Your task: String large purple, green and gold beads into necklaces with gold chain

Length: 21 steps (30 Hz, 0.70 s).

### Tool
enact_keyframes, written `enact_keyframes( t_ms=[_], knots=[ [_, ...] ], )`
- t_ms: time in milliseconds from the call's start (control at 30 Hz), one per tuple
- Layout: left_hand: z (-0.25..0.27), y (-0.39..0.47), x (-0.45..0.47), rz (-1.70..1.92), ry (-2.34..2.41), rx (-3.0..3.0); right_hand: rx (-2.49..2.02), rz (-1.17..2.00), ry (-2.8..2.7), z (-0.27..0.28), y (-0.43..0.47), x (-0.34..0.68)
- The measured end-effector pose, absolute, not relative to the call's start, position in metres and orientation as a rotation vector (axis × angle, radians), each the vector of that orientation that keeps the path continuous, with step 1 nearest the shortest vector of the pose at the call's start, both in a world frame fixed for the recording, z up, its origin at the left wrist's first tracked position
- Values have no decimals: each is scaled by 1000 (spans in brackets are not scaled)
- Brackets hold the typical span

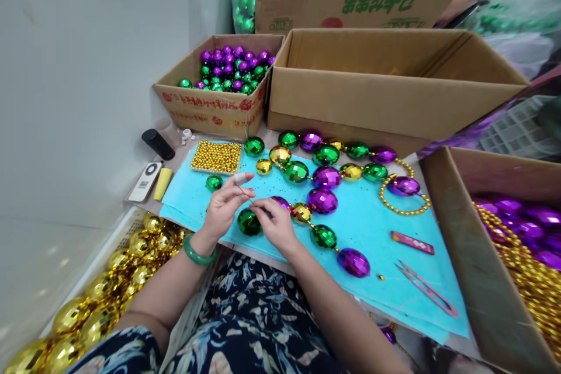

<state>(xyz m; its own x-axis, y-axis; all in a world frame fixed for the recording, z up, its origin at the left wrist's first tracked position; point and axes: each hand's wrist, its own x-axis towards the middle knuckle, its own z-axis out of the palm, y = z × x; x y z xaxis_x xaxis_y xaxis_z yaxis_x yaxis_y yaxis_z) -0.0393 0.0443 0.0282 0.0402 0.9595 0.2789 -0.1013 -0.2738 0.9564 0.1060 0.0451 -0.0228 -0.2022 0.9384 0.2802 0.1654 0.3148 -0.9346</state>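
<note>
Both hands work close together over the near edge of the blue cloth point(368, 228). The left hand point(223, 204) pinches a thin strand point(244, 191) between thumb and finger, and the right hand point(276, 223) closes its fingertips on the strand's lower end — probably so that one steadies while the other guides. A green ball point(249, 222) sits just below the right fingers; whether they also grip it, I cannot tell.

Strung balls point(322, 201) lie spread to the right and far side, likely to keep the strings untangled. The tray of gold beads point(215, 156) stands at the far left, seemingly within easy reach of the left hand. Pink snips point(427, 289) lie at the near right — probably handy there, yet out of the way. Gold balls point(100, 283) fill a crate point(70, 302) at the near left.
</note>
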Motion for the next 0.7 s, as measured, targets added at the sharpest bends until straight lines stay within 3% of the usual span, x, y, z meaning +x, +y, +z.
enact_keyframes(
  t_ms=[400, 533, 700],
  knots=[
    [-31, 33, -28, 568, 1516, 2046, -1083, 1559, -1085, 8, 62, 117],
    [-25, 45, -28, 615, 1550, 2152, -931, 1471, -1021, 64, 49, 136],
    [-18, 77, -37, 699, 1526, 2255, -868, 1076, -1085, 138, 32, 167]
  ],
)
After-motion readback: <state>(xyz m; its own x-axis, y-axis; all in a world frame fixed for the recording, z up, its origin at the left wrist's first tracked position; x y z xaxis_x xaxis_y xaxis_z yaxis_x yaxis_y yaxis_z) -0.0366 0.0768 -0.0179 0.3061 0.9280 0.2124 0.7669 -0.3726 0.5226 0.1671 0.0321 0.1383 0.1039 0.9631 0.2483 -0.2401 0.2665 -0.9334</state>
